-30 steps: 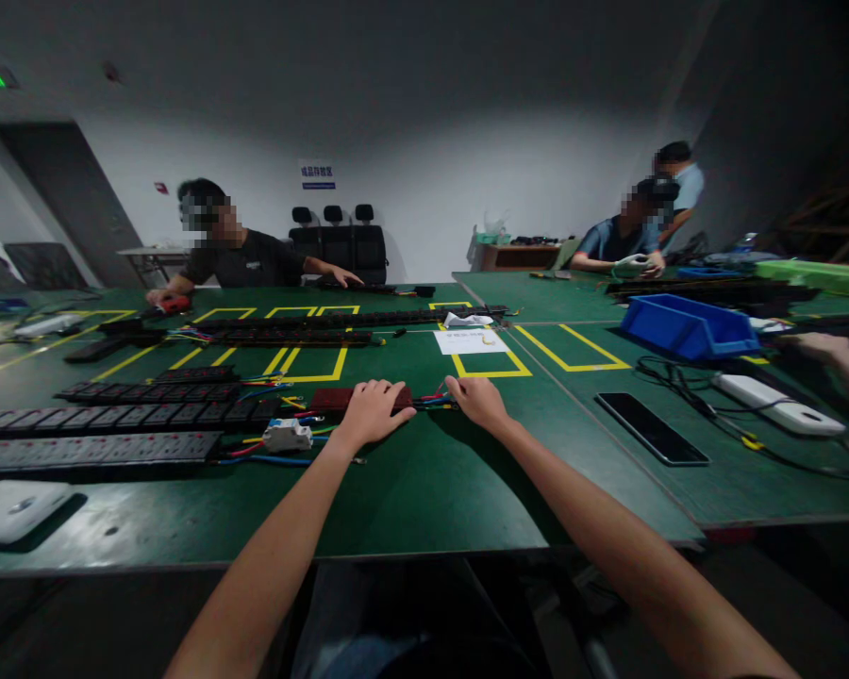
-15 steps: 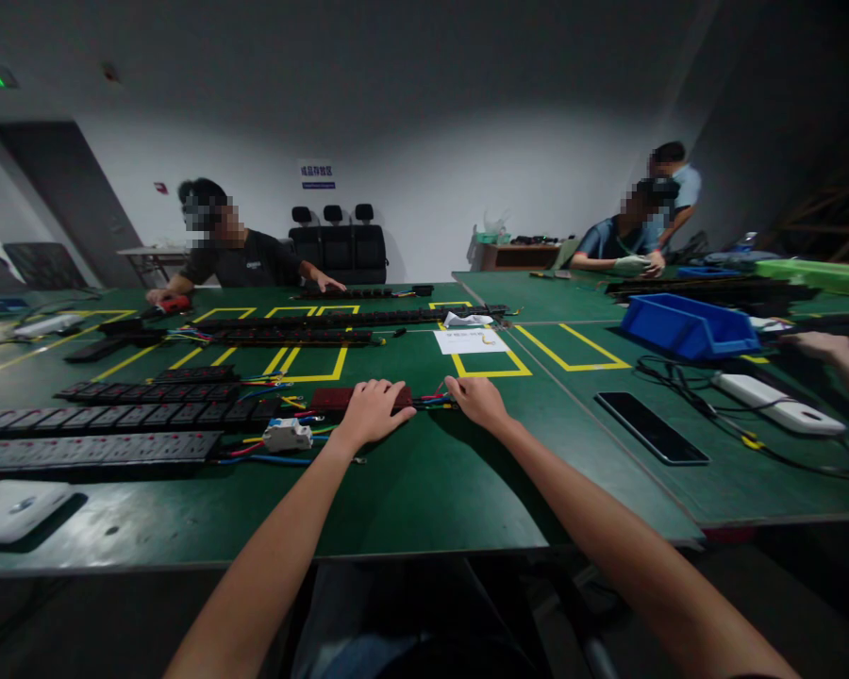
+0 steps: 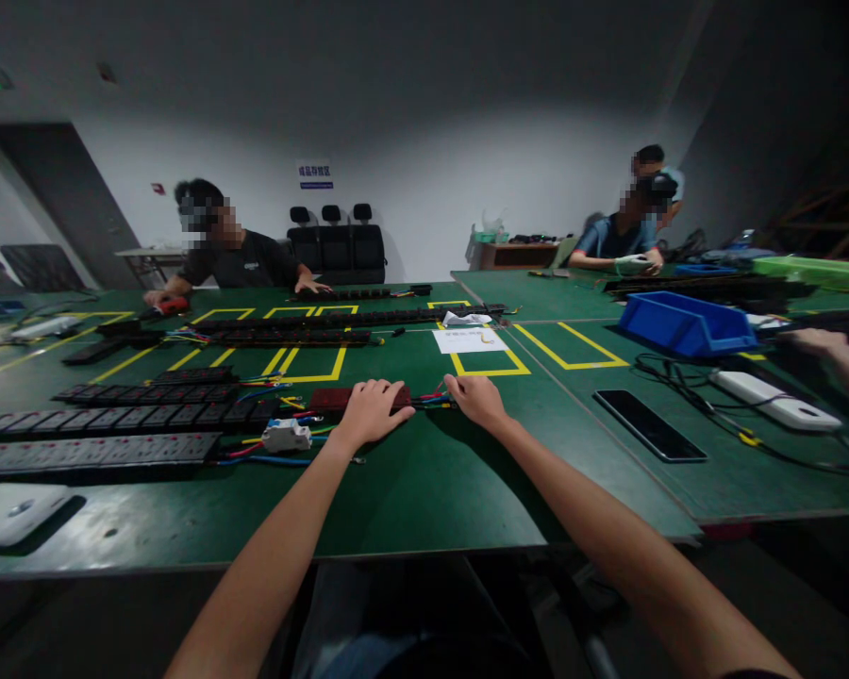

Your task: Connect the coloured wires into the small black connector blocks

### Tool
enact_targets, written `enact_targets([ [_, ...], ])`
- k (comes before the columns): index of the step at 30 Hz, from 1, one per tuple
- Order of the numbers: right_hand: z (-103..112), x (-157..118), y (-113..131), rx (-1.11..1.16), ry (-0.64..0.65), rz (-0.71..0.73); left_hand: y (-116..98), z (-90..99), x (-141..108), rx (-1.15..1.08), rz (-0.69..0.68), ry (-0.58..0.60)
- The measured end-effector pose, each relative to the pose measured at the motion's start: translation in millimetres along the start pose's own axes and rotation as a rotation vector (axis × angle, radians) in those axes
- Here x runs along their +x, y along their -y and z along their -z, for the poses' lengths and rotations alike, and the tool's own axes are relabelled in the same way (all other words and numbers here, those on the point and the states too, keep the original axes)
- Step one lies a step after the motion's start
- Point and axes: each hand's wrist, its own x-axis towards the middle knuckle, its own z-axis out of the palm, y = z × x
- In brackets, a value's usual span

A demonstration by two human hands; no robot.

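My left hand (image 3: 372, 412) lies over a dark red block (image 3: 330, 400) with the thumb on its near side and the fingers across its top, holding it against the table. Coloured wires (image 3: 431, 401) run out of the block's right end. At their tips, my right hand (image 3: 475, 398) is closed in a pinch on the wires; the fingertips partly hide them. Left of the block lie long black socket strips (image 3: 120, 415) and a grey one (image 3: 106, 455) with red marks. A white circuit breaker (image 3: 287, 435) sits by the grey strip's wires.
The green table (image 3: 424, 490) carries yellow tape outlines, a paper sheet (image 3: 471, 340), a phone (image 3: 649, 426), a blue bin (image 3: 685, 324), a white power strip (image 3: 774, 400) with black cable, and a white device (image 3: 14, 514). Co-workers sit across the table; another person's hand (image 3: 817, 342) is at right.
My hands keep almost the same place on the block and wires. The co-worker across at left has drawn one hand back slightly, and the view has shifted a little.
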Motion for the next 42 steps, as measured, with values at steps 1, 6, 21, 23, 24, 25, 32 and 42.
enact_targets([
  [1,-0.2,0.0,-0.1,-0.005,0.002,-0.001,-0.2,0.0,-0.1,0.004,0.000,-0.001],
  [6,1.0,-0.6,-0.3,0.026,0.021,0.006,-0.2,-0.3,0.2,0.003,-0.002,-0.003],
  [21,4.6,-0.9,1.6,0.040,0.054,0.007,0.3,1.3,0.6,-0.034,0.001,0.015],
  [23,5.2,-1.0,2.1,0.048,0.059,0.007,0.6,1.1,0.7,-0.037,0.002,0.018],
  [24,5.4,-1.1,2.3,0.051,0.060,0.006,0.7,1.0,0.7,-0.035,0.003,0.018],
  [25,5.4,-1.2,2.4,0.053,0.060,0.005,0.7,0.8,0.7,-0.032,0.003,0.018],
  [32,5.0,-1.2,1.2,0.042,0.072,0.002,-0.5,0.7,0.1,-0.015,0.005,0.009],
  [42,4.1,-0.9,1.0,0.046,0.069,0.004,-0.4,1.7,0.5,-0.011,0.005,0.016],
])
